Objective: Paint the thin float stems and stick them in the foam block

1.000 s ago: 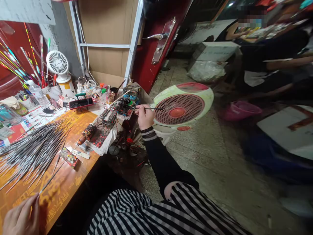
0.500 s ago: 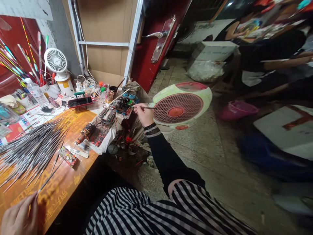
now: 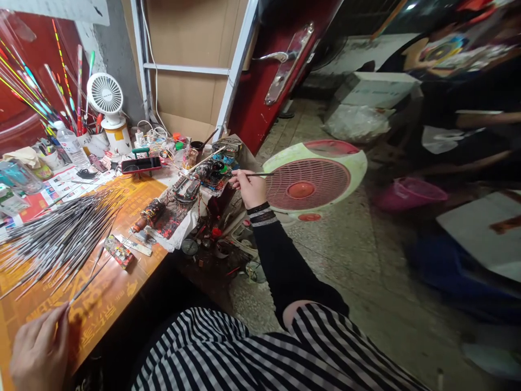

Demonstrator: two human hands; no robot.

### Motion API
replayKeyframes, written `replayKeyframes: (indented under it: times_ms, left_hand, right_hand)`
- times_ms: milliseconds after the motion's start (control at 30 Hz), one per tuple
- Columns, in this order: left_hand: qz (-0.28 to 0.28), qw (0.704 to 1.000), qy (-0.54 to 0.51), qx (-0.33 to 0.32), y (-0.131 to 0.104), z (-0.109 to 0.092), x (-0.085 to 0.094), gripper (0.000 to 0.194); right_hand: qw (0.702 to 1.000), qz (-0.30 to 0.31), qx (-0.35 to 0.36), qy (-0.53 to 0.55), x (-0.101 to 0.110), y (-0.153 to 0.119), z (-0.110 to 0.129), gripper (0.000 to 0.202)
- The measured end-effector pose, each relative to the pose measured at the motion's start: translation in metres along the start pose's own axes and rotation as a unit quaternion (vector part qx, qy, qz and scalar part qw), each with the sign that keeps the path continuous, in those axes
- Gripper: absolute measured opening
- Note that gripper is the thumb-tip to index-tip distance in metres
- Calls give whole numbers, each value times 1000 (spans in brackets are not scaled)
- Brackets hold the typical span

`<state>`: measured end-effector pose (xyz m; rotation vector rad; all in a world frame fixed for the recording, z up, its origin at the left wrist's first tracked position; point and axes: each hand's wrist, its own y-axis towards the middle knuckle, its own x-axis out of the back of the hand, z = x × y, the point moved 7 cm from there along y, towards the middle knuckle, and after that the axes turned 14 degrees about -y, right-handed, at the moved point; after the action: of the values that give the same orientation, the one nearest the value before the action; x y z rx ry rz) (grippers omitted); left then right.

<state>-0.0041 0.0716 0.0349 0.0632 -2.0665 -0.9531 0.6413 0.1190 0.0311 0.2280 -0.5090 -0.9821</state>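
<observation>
Low on the left, my left hand [image 3: 40, 342] is closed, pinching the end of a thin grey fishing float [image 3: 86, 284] above the orange tabletop. The float's far end reaches toward a paint-speckled block [image 3: 119, 252]. My right hand [image 3: 250, 187] is closed around a thin dark stick [image 3: 260, 174], held roughly level beside a small paint-stained motor assembly [image 3: 217, 169]. What the stick's left tip touches is too small to make out. A large pile of similar grey fishing floats [image 3: 65, 236] lies on the table, left of the block.
A white desk fan [image 3: 106, 93], a phone on a stand [image 3: 141, 165] and a bottle [image 3: 71, 144] stand at the back. A green-and-red floor fan [image 3: 313, 176] is beyond my right hand. A pink bucket [image 3: 415, 194] and another person's arm [image 3: 488, 119] are at right.
The whole scene has shifted slightly right as the camera turned left. Both hands keep their grips, with little visible movement relative to the table.
</observation>
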Motion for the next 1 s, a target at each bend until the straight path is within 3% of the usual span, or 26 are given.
replayKeyframes:
  times_ms: [133, 267, 300, 367, 467, 533, 567, 633, 700, 867, 1000]
  left_hand:
    - [-2, 994, 81, -69, 2, -13, -2, 21]
    - [-2, 995, 77, -59, 2, -24, -3, 18]
    - [4, 996, 75, -47, 1, -26, -4, 17]
    - [10, 998, 62, -29, 0, -30, -6, 16]
    - [8, 999, 48, -13, -2, -33, -6, 15]
    - [5, 999, 41, -1, -3, -34, -6, 16]
    - [4, 999, 40, 3, -4, -34, -6, 16]
    - [7, 999, 40, 7, -5, -34, -6, 16]
    - [14, 999, 41, 7, -7, -35, -7, 16]
    - [17, 999, 40, 9, -7, -35, -7, 17]
    - [12, 999, 45, 1, -5, -38, -7, 16]
  right_hand:
    - [1000, -19, -1, -16, 7, 1, -12, 42]
    - [999, -43, 17, -8, 23, -13, -8, 35]
    - [999, -45, 24, 4, 24, -22, -3, 33]
    - [988, -136, 57, 54, 34, -51, 13, 26]
    - [964, -210, 129, 104, 31, -119, 45, 12]
    - [962, -169, 204, 72, 15, -171, 73, 14]
    - [960, -78, 266, 46, -4, -197, 91, 18]
    - [915, 40, 394, 76, -33, -256, 123, 32]
    - [856, 163, 472, 135, -61, -309, 149, 46]
    - [814, 249, 480, 212, -105, -381, 183, 57]
    - [806, 249, 497, 203, -115, -402, 189, 60]
